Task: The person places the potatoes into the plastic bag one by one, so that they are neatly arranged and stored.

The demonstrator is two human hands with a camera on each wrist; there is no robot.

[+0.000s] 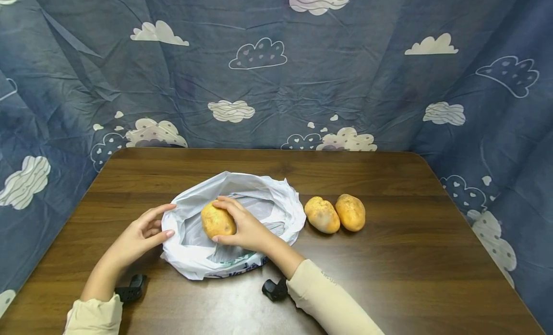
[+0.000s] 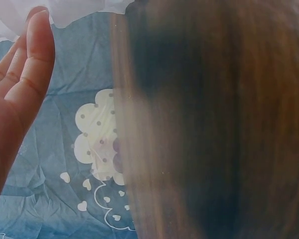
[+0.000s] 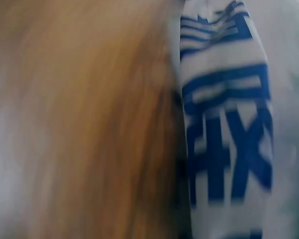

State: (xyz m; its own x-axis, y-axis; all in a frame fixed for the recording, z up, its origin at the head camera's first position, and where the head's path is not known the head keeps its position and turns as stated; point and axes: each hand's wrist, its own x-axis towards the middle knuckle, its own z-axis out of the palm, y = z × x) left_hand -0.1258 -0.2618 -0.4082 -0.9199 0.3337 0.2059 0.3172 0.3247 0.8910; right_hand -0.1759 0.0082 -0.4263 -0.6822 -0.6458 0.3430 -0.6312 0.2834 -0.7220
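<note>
A white plastic bag point(image 1: 196, 269) lies on the table with its mouth spread wide. Inside that mouth, my right hand point(image 1: 244, 229) grips a yellow potato point(image 1: 214, 221) between thumb and fingers. My left hand point(image 1: 144, 232) is at the bag's left rim, index finger and thumb stretched out against the plastic. In the left wrist view, the fingers point(image 2: 37, 55) look fairly straight and reach the bag's edge. Blue printing on the bag point(image 3: 224, 149) fills part of the right wrist view, where the right hand does not show.
Two more potatoes, one blotchy point(image 1: 321, 215) and one smoother point(image 1: 351, 212), lie side by side just right of the bag. The brown wooden table point(image 1: 389, 272) ends at a blue cloud-print curtain point(image 1: 268, 95). Black wrist devices point(image 1: 275, 290) sit under both forearms.
</note>
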